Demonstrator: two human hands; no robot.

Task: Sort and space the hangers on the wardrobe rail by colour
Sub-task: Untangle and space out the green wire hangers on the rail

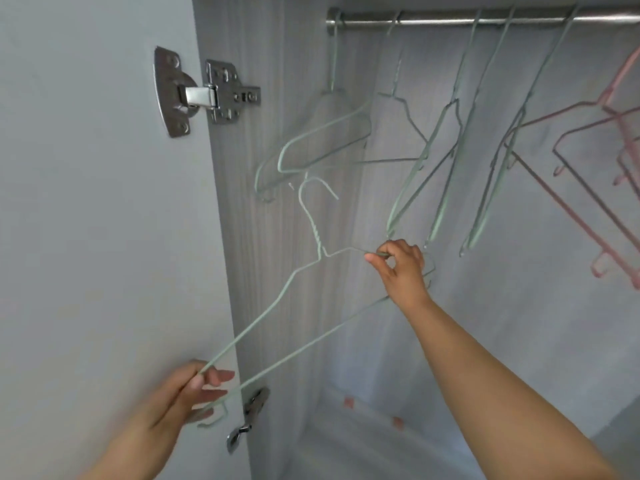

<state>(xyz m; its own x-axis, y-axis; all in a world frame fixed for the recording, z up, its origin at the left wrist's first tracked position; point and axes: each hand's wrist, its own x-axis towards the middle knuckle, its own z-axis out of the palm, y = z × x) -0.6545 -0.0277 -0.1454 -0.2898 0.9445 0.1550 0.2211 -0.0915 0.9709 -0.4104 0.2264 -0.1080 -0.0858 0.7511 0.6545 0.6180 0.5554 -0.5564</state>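
The mint hanger (317, 234), pinched in the grips of left hand (188, 396) and right hand (403, 268), is slanted 8-to-2 o'clock; the rail (450, 19) is found at 1 o'clock.

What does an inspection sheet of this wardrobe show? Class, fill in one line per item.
Surface: metal rail across the top, carrying hangers.
Job's things: green hangers hang at left, pink hangers at right; a loose hanger, green, is off the rail.
Clutter: two small pink bits on the wardrobe floor, unclear what.
Grips: left hand pinches the loose hanger's lower end; right hand pinches its shoulder.
Cables: nothing seen.
Surroundings: open door at left with two hinges.
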